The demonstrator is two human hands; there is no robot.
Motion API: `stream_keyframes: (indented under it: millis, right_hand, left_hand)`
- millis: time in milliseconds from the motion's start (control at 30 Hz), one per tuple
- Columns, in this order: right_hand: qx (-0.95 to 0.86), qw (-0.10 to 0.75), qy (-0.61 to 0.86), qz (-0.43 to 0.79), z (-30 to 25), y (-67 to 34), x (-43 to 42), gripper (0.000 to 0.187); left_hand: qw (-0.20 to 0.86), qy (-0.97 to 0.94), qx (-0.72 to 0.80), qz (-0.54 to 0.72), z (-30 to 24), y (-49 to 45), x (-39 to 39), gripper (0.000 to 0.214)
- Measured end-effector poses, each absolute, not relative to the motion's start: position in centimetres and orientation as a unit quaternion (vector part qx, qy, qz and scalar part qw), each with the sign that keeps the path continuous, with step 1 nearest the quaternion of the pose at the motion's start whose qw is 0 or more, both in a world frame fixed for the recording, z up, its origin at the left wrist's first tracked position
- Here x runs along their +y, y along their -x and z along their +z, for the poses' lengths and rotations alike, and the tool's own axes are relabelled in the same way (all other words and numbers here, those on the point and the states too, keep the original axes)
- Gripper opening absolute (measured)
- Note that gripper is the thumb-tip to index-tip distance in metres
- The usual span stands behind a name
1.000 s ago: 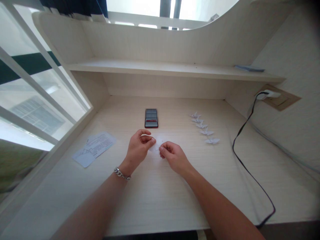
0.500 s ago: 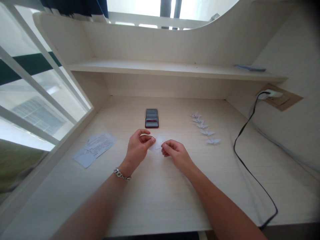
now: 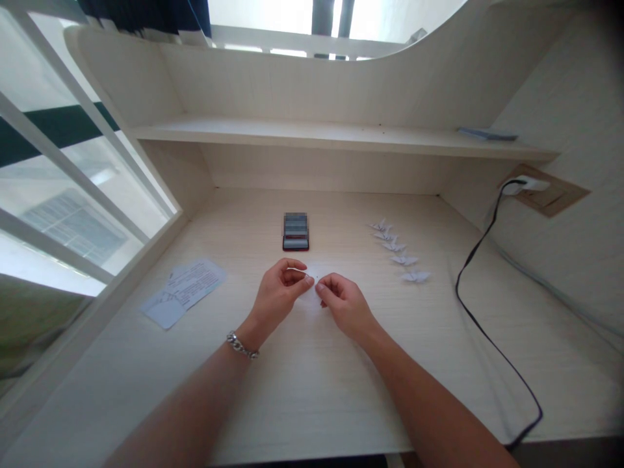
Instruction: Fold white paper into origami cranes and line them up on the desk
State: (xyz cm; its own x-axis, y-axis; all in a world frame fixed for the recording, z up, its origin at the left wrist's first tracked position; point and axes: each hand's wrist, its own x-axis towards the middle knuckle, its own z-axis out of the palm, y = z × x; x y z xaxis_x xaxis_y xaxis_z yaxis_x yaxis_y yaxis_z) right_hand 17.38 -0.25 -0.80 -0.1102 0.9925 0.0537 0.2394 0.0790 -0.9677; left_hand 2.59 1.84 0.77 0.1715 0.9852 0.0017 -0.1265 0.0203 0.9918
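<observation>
Five paper cranes (image 3: 393, 247), one bracelet (image 3: 242, 346)

The fingers (image 3: 303, 285) partly hide the white paper (image 3: 309, 298) between them.

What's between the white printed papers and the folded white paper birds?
The head view shows the left hand, right hand and small white paper between them; a dark rectangular device farther back.

Pale wooden desk (image 3: 312, 396), long shelf (image 3: 312, 132), bright window (image 3: 263, 14)
</observation>
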Motion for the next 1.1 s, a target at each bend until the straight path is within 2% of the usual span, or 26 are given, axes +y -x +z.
stream_keyframes:
  millis: [167, 367, 567, 733, 900, 1100]
  right_hand:
    - [-0.647, 0.402, 0.522, 0.384, -0.6, -17.5, -0.5, 0.019]
    - [-0.666, 0.383, 0.513, 0.382, -0.1, -17.4, -0.7, 0.017]
    - [-0.663, 0.386, 0.514, 0.383, -0.1, -17.8, -0.6, 0.018]
    - [-0.679, 0.381, 0.513, 0.360, -0.1, -17.9, -0.6, 0.017]
    - [-0.693, 0.379, 0.508, 0.344, 0.3, -17.7, -0.9, 0.017]
    - [-0.695, 0.369, 0.509, 0.349, 0.6, -17.9, -0.9, 0.017]
  left_hand:
    - [0.594, -0.511, 0.410, 0.467, 0.9, -2.5, 2.0, 0.026]
    - [0.638, -0.463, 0.407, 0.461, 0.8, -2.1, 2.1, 0.028]
    - [0.636, -0.466, 0.409, 0.460, 1.1, -1.9, 2.1, 0.030]
    - [0.602, -0.540, 0.411, 0.422, 0.9, -2.0, 2.1, 0.032]
    - [0.574, -0.529, 0.419, 0.465, 0.5, -2.4, 1.9, 0.028]
    - [0.617, -0.481, 0.421, 0.459, 0.9, -2.2, 2.0, 0.036]
